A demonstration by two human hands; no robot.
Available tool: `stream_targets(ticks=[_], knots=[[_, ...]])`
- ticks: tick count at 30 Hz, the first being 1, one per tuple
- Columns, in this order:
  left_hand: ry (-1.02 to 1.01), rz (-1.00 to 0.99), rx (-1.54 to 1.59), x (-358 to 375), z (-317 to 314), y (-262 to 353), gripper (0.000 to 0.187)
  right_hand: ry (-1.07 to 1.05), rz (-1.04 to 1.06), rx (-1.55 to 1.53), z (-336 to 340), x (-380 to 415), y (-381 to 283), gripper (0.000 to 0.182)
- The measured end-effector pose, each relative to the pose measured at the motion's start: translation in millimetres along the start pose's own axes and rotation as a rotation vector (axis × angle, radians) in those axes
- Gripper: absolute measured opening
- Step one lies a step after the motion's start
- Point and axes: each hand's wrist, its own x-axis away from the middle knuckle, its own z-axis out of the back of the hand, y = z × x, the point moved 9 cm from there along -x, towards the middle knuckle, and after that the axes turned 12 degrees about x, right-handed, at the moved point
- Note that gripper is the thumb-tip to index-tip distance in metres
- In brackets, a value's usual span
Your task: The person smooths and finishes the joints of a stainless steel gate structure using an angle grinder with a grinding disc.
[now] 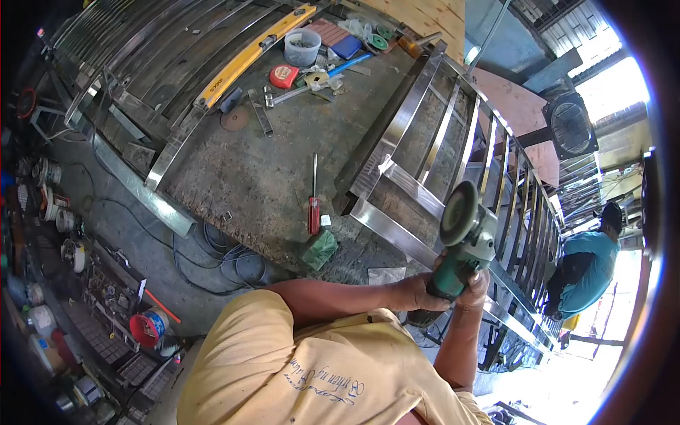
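Note:
A green angle grinder [450, 273] is held upright in front of my chest, its round disc [459, 212] at the top end. My left hand [420, 292] is closed around the lower body from the left. From the right, my right hand [473, 292] grips the same body, with the thumb up along its side. The grinder overlaps the shiny metal frame [404, 237] in this view. That frame, with its row of parallel bars, lies along the right of the workbench [262, 177].
On the bench lie a red screwdriver [314, 212], a green wrapped block [319, 251], a tape measure [283, 76], a yellow level [255, 57] and a tub [302, 47]. Cables [227, 258] coil on the floor at left. Another person [589, 269] bends over at far right, near a fan [569, 125].

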Motion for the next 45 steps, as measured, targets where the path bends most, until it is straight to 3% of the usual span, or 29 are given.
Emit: stream_targets(ticks=[5,8,11,12,13,15,18,26,33,45], knots=[[0.0,0.059,-0.055,-14.2,20.3,8.8,0.064,0.216,-0.048,0.365,5.2,-26.2,-18.2,0.104],[0.247,0.089,0.135,-16.2,46.1,13.4,0.072,0.325,-0.064,0.592,26.4,-52.0,-9.7,0.1],[0.452,0.071,0.311,-34.9,68.2,31.1,0.081,0.288,-0.098,0.804,33.8,-88.3,4.0,0.095],[0.316,0.079,0.458,-67.3,96.8,16.5,0.08,0.134,-0.185,1.369,15.5,-113.5,-10.0,0.093],[0.31,0.057,0.624,-74.6,103.9,12.4,0.075,0.132,-0.309,1.451,-1.6,-123.9,-15.6,0.092],[0.348,-0.028,0.685,-76.4,112.5,34.3,0.07,0.023,-0.323,1.449,-3.9,-149.1,-4.9,0.094],[0.22,-0.106,0.763,-87.9,124.0,45.9,0.074,-0.122,-0.373,1.67,-2.4,-177.1,4.9,0.095],[0.167,-0.26,0.847,-109.6,132.1,67.8,0.086,-0.261,-0.572,1.814,-18.3,-217.0,-1.8,0.091],[0.153,-0.378,0.906,-111.1,144.7,85.0,0.081,-0.345,-0.568,1.885,-37.0,-238.1,-3.9,0.091],[0.105,-0.365,0.857,-121.5,133.4,97.5,0.088,-0.348,-0.562,1.97,-27.5,-241.9,-8.6,0.094]])
